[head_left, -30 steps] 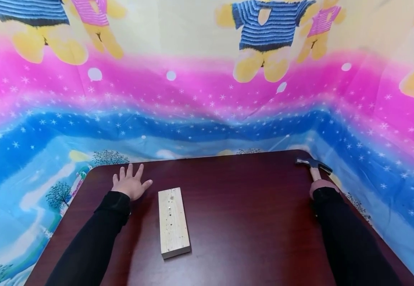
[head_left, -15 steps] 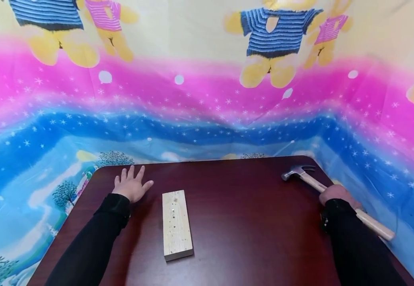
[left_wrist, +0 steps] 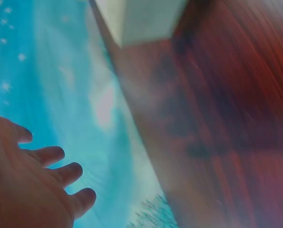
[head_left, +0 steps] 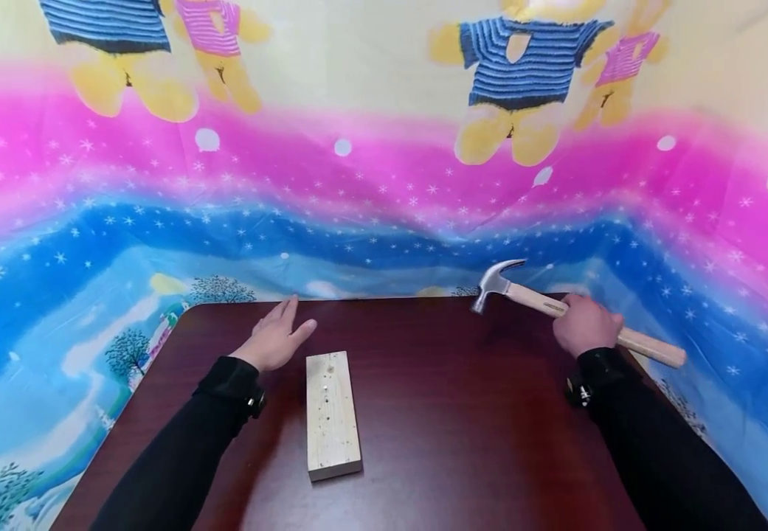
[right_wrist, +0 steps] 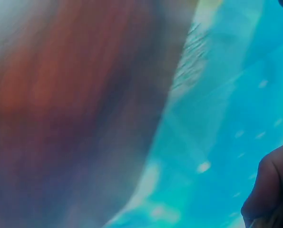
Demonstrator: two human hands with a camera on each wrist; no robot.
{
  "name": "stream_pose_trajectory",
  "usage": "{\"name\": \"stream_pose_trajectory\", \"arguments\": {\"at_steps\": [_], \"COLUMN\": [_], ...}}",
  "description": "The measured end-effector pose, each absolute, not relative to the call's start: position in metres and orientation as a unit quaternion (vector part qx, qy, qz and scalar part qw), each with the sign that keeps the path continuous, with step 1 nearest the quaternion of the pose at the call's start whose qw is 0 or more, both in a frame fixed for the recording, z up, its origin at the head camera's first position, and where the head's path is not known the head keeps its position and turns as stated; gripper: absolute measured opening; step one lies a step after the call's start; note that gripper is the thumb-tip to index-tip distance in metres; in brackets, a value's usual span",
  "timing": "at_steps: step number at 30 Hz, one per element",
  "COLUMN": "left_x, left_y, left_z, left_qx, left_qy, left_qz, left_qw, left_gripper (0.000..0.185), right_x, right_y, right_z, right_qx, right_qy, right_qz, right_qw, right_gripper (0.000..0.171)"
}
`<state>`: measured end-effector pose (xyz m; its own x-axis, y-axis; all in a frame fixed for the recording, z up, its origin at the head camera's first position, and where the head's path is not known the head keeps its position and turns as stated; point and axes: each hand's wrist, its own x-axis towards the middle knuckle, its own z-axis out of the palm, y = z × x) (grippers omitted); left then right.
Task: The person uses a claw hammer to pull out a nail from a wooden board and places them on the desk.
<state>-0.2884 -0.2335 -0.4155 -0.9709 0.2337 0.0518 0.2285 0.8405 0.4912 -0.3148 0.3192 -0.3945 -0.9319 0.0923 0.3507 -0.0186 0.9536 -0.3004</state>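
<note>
In the head view my right hand grips a claw hammer midway along its wooden handle, raised over the far right of the table. The metal head points left, claw up. My left hand is held with straight fingers near the table's far left, beyond and left of a pale wooden block. Several small dark spots and a shiny nail-like dot run down the block's top. In the left wrist view the fingers are spread, with the block at the top edge. The right wrist view shows only part of the right hand.
The dark red-brown table has rounded far corners. Behind it and along both sides hangs a printed cloth with bears, snowflakes and trees, close to the table's edges.
The hammer has come up off the table's right side and swung left in my right hand. My left hand has turned and shifted right, its fingers closer together. The block has stayed put.
</note>
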Motion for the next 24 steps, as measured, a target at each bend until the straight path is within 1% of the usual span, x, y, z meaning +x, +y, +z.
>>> {"name": "stream_pose_trajectory", "arguments": {"at_steps": [4,6,11,18,24], "left_x": [-0.283,-0.279,-0.272,-0.267,-0.265], "left_y": [-0.214,-0.205,-0.186,-0.162,-0.141], "left_z": [-0.402,-0.395,-0.386,-0.385,-0.388], "left_qx": [0.154,0.169,0.205,0.225,0.239], "left_qy": [0.944,0.937,0.924,0.907,0.876], "left_qz": [0.293,0.305,0.323,0.357,0.418], "left_qw": [-0.005,-0.008,-0.011,0.008,0.027], "left_gripper": [0.085,0.084,0.081,0.08,0.083], "right_x": [-0.31,-0.308,-0.298,-0.286,-0.277], "right_y": [0.288,0.271,0.238,0.203,0.181], "right_z": [-0.378,-0.37,-0.358,-0.354,-0.354], "right_qx": [0.022,0.045,0.093,0.106,0.129], "right_qy": [-0.963,-0.96,-0.959,-0.957,-0.951], "right_qz": [0.137,0.132,0.125,0.112,0.13], "right_qw": [0.23,0.242,0.235,0.247,0.25], "right_gripper": [0.037,0.037,0.041,0.042,0.046]}}
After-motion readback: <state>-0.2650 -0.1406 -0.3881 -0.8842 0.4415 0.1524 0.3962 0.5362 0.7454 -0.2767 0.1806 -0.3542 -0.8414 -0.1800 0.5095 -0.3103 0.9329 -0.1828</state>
